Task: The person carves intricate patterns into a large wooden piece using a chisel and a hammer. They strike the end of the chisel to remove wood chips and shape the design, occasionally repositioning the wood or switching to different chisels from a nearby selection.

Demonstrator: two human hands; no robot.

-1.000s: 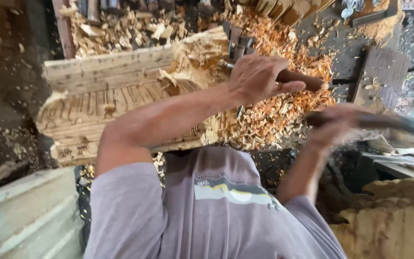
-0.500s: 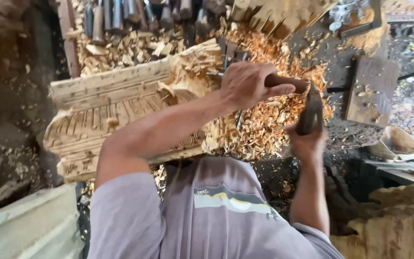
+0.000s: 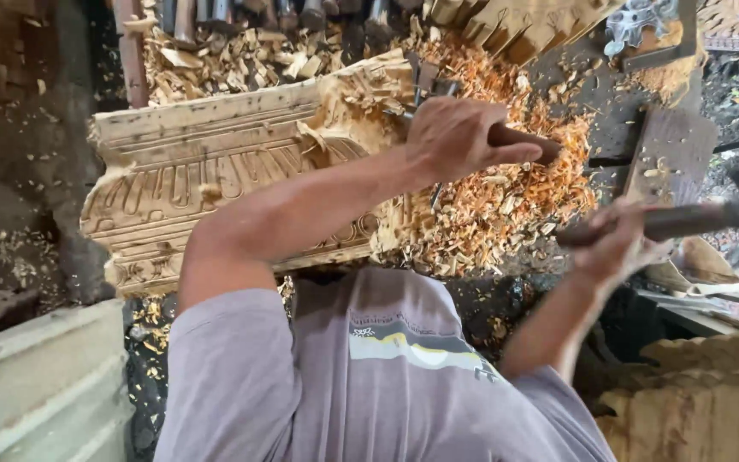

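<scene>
My left hand (image 3: 455, 137) is shut on a chisel with a dark brown handle (image 3: 523, 141). Its blade is set against the right end of a long pale carved wood piece (image 3: 215, 188). My right hand (image 3: 617, 239) grips the handle of a hammer (image 3: 703, 218). The hammer is drawn back to the right of the chisel, and its dark head is blurred near the frame's right edge. My grey shirt fills the bottom of the view and hides what lies under it.
Orange and pale wood shavings (image 3: 506, 197) are heaped beside the carving. Several chisels (image 3: 258, 17) lie in a row at the top. Carved wood pieces stand at top right (image 3: 506, 26) and bottom right (image 3: 712, 385). A pale ridged block (image 3: 36, 385) is at bottom left.
Half a second ago the hammer was down against the chisel's handle end. My right hand has since swung it back out to the right. My left hand stays on the chisel.
</scene>
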